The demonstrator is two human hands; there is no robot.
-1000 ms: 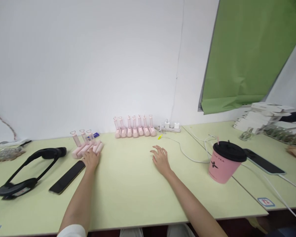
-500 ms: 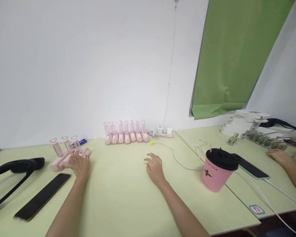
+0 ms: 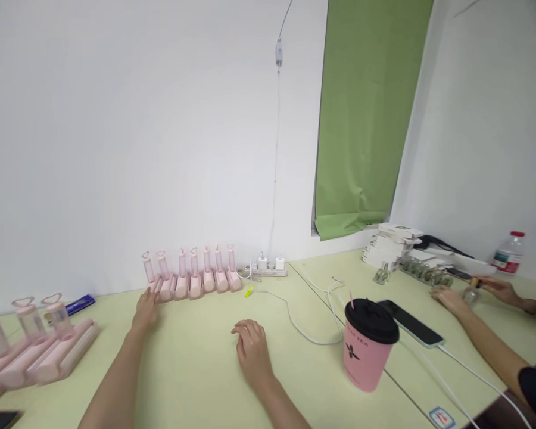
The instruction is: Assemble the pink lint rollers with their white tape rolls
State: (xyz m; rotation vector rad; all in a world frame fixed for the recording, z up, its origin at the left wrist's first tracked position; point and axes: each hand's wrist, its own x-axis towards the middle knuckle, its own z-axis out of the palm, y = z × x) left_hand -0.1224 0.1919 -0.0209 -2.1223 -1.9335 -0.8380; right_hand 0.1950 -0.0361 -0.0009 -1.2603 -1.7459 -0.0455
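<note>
1. Row of seven pink holders (image 3: 181, 288), side by side along the wall (image 3: 116, 155), each with a base (image 3: 196, 288) lying flat and a clear tube (image 3: 194, 261) upright on it.
2. Left hand (image 3: 146, 310) clearly nearer: at the row's left end, over the near part of the leftmost holder. Fingers extended, close together; whether gripping, touching or merely overlapping that holder, cannot tell.
3. From the left fingertips: leftmost tube just beyond, toward the wall; other six holders off to the right.
4. Long axes of the row's bases: from wall toward near side, roughly in line with the left fingers. Row itself crosswise to them.
5. Right hand (image 3: 253, 348) on the near side of the row's right end, apart from it. Fingers loosely bent, close together, nothing visible between them.
6. Left of the row and nearer the body: three more holders (image 3: 65, 357), bases slanting.
7. Just right of the row: power strip (image 3: 272, 273). Farther right: cup (image 3: 368, 363), upright.
</note>
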